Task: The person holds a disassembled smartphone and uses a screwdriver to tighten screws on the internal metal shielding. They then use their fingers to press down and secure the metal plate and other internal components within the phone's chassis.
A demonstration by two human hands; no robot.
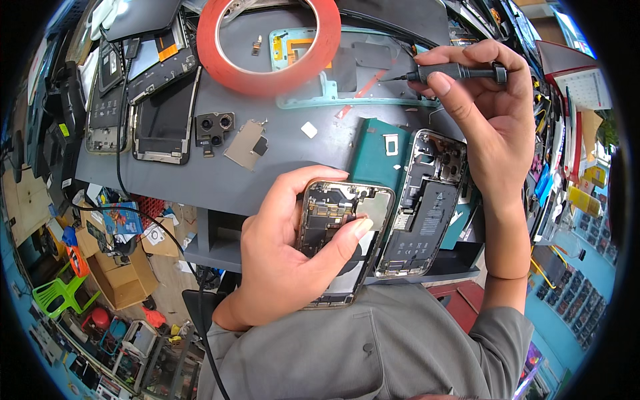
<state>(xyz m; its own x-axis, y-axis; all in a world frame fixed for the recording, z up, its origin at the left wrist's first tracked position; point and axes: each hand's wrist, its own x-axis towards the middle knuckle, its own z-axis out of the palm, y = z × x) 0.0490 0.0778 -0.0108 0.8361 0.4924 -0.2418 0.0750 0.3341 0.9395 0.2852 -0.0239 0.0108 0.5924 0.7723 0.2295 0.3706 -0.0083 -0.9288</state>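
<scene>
My left hand is wrapped round an opened phone at the near edge of the bench, its thumb lying over the inside of the frame. Up at the right, my right hand grips a dark precision screwdriver, whose thin tip points left, well away from the phone. A second opened phone, with a black battery showing, lies tilted just right of the held one. Beneath it is a green box, with a small white SIM tray on top.
A large roll of red tape rests at the back over a pale blue frame. A camera module and a metal plate lie left of centre. Phone screens and housings are stacked far left, beside a black cable.
</scene>
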